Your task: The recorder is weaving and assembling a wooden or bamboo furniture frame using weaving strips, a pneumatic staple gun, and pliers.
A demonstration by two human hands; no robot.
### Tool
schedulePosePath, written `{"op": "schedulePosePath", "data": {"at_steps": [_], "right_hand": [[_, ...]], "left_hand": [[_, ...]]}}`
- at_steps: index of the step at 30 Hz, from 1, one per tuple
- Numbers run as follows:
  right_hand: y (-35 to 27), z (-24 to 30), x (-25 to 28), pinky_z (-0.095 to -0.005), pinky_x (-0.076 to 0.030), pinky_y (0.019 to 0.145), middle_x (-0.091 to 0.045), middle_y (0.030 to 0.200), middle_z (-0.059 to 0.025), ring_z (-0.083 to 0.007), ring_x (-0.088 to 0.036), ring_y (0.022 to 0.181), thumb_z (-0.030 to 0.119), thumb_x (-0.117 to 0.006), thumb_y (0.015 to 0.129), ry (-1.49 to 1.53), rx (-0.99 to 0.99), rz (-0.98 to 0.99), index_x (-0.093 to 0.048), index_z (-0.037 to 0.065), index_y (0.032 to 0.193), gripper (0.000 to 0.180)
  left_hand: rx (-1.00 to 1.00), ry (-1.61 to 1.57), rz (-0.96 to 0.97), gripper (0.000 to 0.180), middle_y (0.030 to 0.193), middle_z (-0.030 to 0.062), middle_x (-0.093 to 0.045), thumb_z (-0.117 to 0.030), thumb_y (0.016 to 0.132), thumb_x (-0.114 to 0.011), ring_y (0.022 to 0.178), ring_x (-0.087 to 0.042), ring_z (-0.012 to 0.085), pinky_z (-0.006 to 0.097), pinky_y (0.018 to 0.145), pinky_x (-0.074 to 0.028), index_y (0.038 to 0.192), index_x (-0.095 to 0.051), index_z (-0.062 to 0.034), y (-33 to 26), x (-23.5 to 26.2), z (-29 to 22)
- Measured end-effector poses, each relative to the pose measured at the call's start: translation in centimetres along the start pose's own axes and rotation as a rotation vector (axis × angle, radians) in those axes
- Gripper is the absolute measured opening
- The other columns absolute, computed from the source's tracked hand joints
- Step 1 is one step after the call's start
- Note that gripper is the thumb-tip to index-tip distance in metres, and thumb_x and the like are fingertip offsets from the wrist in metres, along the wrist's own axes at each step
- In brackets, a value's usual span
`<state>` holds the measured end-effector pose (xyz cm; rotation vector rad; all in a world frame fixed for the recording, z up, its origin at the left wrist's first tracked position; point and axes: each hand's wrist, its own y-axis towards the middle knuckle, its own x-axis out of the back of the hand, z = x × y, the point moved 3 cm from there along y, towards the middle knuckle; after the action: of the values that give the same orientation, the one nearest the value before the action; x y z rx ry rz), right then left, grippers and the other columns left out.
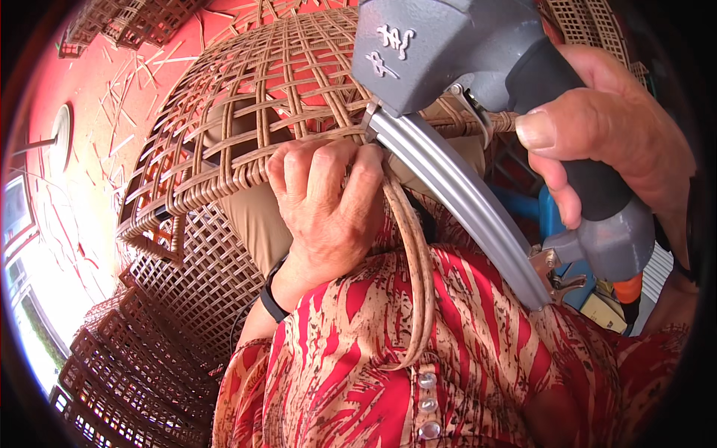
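A brown woven rattan panel (228,175) with an open lattice and a wrapped rim lies across my lap. My left hand (328,194) is closed over that rim, knuckles up. From beneath its fingers a looped rattan strand (418,276) hangs down over my patterned shirt. My right hand (624,127) wraps the black grip of a grey staple gun (441,60), thumb over the handle. The gun's long silver magazine (463,205) slants down toward my body. Its nose end is close to my left fingers at the rim; whether it touches the rattan is hidden.
Stacked dark woven pieces (134,373) stand at the lower left. More woven pieces (138,22) are at the upper left and upper right. Cut rattan scraps (123,104) litter the red floor. An orange hose fitting (628,290) joins the gun's handle end, near a blue object (550,213).
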<state>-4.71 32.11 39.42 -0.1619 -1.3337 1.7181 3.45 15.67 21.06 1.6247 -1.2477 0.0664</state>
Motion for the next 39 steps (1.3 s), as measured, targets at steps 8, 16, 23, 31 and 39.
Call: {"op": "schedulePosePath", "data": {"at_steps": [8,16,23,31,39], "right_hand": [[0.6,1.0,-2.2,-0.0262,-0.051,0.050,-0.059,0.070,-0.0031,-0.0103,-0.059,0.051,0.032,-0.071,0.084,-0.072,0.169,-0.081,-0.060,0.003,0.096,0.034],[-1.6,0.1,0.4,-0.0271,-0.050,0.051,-0.061,0.066,-0.0065,-0.0128,-0.059,0.050,0.031,-0.073,0.079,-0.121,0.192,-0.138,-0.061,-0.002,0.104,0.044],[-0.8,1.0,-1.1,-0.0262,-0.049,0.050,-0.061,0.067,-0.0067,-0.0126,-0.058,0.049,0.037,-0.073,0.078,-0.081,0.063,-0.070,-0.059,-0.001,0.102,0.047],[-0.6,0.2,-0.3,-0.0252,-0.051,0.046,-0.060,0.068,-0.0051,-0.0110,-0.058,0.049,0.035,-0.071,0.085,0.027,0.105,-0.081,-0.057,-0.001,0.099,0.041],[-0.6,-1.0,1.3,-0.0258,-0.051,0.043,-0.059,0.068,-0.0061,-0.0119,-0.057,0.046,0.033,-0.071,0.084,0.057,0.117,-0.071,-0.056,-0.002,0.104,0.043]], "left_hand": [[-0.003,-0.007,0.027,0.029,0.097,0.0050,-0.057,-0.010,0.070,-0.068,0.093,-0.060,0.0243,0.042,0.089,-0.042,0.099,-0.068,-0.0099,0.2,0.2,-0.2],[-0.002,-0.013,0.025,0.031,0.098,0.0047,-0.057,-0.012,0.071,-0.069,0.096,-0.060,0.0236,0.043,0.090,-0.042,0.102,-0.068,-0.0098,0.4,0.0,-0.1],[-0.015,0.001,0.033,0.033,0.099,0.0049,-0.058,-0.011,0.068,-0.070,0.096,-0.060,0.0232,0.043,0.090,-0.043,0.101,-0.067,-0.0091,0.4,0.0,0.0],[-0.020,0.010,0.025,0.030,0.098,0.0050,-0.057,-0.010,0.069,-0.070,0.096,-0.059,0.0232,0.044,0.089,-0.043,0.099,-0.067,-0.0090,0.6,-0.1,-0.2],[-0.024,0.000,0.032,0.029,0.098,0.0049,-0.055,-0.011,0.070,-0.070,0.096,-0.059,0.0234,0.044,0.089,-0.042,0.099,-0.067,-0.0088,0.6,-0.1,-0.3]]}}
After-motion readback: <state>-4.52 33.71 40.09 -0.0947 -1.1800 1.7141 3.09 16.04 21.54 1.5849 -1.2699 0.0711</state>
